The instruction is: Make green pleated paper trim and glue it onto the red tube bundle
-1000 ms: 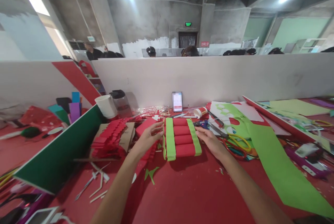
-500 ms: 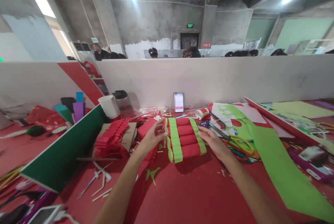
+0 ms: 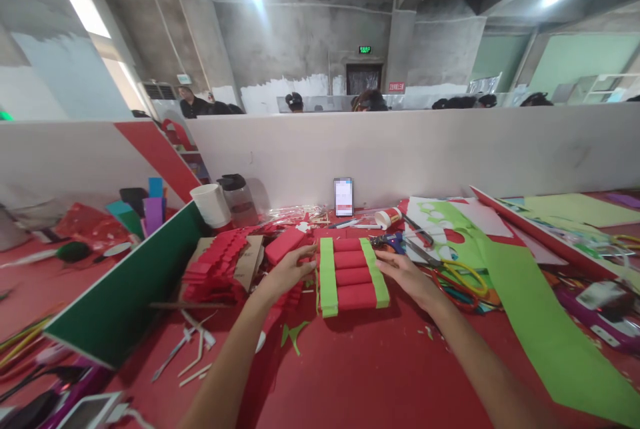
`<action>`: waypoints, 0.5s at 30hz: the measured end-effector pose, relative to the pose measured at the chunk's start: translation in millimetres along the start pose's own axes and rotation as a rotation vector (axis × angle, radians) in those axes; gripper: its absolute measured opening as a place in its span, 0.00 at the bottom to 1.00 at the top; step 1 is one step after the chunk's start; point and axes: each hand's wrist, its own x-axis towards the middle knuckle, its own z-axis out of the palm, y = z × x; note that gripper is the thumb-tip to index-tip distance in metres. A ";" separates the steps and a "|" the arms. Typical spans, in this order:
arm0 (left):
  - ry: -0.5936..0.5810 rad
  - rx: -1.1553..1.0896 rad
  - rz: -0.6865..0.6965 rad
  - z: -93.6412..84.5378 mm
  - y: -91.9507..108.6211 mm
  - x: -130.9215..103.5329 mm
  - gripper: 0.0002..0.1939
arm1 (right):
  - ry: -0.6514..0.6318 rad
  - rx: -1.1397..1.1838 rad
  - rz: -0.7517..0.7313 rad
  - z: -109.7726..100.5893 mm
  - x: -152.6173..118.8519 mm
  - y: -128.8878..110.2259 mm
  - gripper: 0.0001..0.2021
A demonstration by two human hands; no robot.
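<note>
Between my hands is a craft piece of red rolls (image 3: 350, 277) lying side by side, with a lime green strip (image 3: 329, 275) across each end. It rests on or just above the red tabletop. My left hand (image 3: 293, 270) holds its left edge, thumb and fingertips against the green strip. On the opposite side, my right hand (image 3: 406, 275) grips the right edge with its fingers along the strip. Left of my left hand lie a red padded block (image 3: 286, 244) and a stack of red scalloped strips (image 3: 215, 265). Scissors with yellow handles (image 3: 465, 277) lie beyond my right hand.
A green board (image 3: 125, 289) stands slanted at the left. A phone (image 3: 343, 197) leans on the white partition (image 3: 400, 149); a dark-lidded bottle (image 3: 238, 199) and a paper roll (image 3: 210, 204) stand by it. Green sheet (image 3: 540, 309) and cut paper cover the right side.
The craft piece has come down slightly and now sits flatter and straighter; before, it was tilted. Both hands have moved down with it, still at its two sides.
</note>
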 end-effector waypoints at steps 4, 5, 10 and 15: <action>0.001 0.025 -0.010 -3.0 -5.6 4.0 0.29 | -0.050 -0.010 -0.018 1.5 -0.4 -1.3 0.22; -0.009 0.030 -0.015 -3.3 -7.9 5.2 0.29 | -0.036 -0.036 -0.016 1.2 -0.2 -1.2 0.22; -0.068 0.031 -0.067 -3.8 -17.5 8.6 0.24 | -0.049 -0.100 0.009 -1.9 -1.1 -1.5 0.21; 0.005 0.054 -0.106 -6.9 -10.1 3.3 0.24 | -0.057 -0.127 0.017 -4.0 -4.0 -3.4 0.21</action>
